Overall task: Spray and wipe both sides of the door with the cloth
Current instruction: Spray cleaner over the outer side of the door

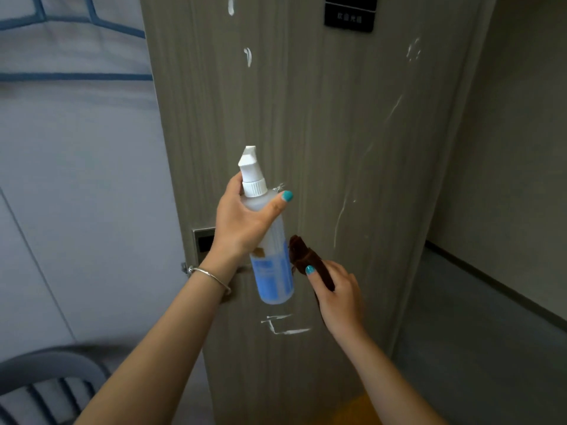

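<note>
Fingers of left hand (242, 222) wrap spray bottle (270, 240), nozzle at 12 o'clock; right hand (337, 289) pinches cloth (306, 256). Door (322, 148) streaked w/ foam, likely wiping next.

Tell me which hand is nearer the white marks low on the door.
Right. The right hand, gripping the brown cloth, is just above and right of the marks. The left hand holds the spray bottle higher up the door.

door (322, 148) close ahead, chair (46, 381) lower left
</note>
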The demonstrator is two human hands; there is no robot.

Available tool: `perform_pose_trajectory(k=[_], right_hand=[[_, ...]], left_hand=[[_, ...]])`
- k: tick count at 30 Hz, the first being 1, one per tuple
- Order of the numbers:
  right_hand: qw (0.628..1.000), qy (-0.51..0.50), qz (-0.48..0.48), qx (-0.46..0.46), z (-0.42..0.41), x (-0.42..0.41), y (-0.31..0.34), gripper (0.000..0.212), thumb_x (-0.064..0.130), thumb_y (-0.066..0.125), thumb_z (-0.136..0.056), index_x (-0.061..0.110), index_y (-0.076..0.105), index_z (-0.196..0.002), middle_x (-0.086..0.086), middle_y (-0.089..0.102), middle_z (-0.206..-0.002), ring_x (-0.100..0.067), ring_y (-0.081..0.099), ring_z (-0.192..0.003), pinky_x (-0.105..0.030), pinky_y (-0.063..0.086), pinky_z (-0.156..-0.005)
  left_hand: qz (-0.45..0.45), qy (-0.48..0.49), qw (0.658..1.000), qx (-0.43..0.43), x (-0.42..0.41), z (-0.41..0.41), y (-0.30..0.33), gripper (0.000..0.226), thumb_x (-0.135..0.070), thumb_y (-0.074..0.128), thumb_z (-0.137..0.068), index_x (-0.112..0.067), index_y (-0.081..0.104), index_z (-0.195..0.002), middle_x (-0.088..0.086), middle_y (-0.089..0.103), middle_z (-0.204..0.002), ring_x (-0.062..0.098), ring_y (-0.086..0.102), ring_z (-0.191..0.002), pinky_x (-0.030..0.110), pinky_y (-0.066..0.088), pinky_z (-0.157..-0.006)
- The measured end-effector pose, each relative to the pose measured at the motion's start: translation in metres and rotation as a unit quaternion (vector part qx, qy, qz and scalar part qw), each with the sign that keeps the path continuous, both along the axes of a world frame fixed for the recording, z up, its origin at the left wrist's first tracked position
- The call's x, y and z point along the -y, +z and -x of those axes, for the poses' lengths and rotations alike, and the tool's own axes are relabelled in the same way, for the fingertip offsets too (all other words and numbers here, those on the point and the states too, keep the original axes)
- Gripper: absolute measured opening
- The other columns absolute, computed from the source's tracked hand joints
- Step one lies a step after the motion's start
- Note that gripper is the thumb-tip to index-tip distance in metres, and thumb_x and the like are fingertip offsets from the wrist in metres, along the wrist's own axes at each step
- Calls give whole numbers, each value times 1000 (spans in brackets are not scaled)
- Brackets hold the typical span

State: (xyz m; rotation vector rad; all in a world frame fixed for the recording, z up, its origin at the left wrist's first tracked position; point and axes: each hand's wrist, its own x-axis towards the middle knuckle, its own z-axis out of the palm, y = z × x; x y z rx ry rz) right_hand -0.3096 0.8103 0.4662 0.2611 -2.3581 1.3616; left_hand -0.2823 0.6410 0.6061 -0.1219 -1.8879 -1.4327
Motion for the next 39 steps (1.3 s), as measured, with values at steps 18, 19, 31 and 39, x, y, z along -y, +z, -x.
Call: perform_pose_trajectory(k=[18,19,31,39], right_hand=[[973,230,11,-28,146,-52,44,35,76,40,-85,57,55,-110,38,53,-104,3,51,-106,-27,46,-84],[970,240,20,-34,148,-54,48,40,80,36,-81,58,55,-109,37,54,-105,3,52,-106,-28,47,-84],[959,269,78,-44,163,-34,72,39,83,30,-70,64,52,-96,48,47,-112,8,49,-104,-22,41,-75],[951,295,76,-48,165,-9,83,27,79,36,-78,64,49,-96,34,57,-102,12,47,-103,-12,37,-70]], left_hand=[[-35,233,964,-119,-69,84,131,32,-11,72,-73,11,64,-95,3,58,-78,8,52,-68,21,45,-60],[-27,239,963,-123,-70,86,140,36,-13,72,-71,11,64,-96,3,59,-78,9,52,-69,21,45,-61],[69,295,944,-134,-41,95,235,21,-20,74,-71,-8,65,-86,2,59,-76,8,55,-64,17,50,-58],[89,310,936,-141,-31,101,255,21,-19,74,-75,-19,54,-67,-5,55,-66,4,54,-57,16,50,-55]])
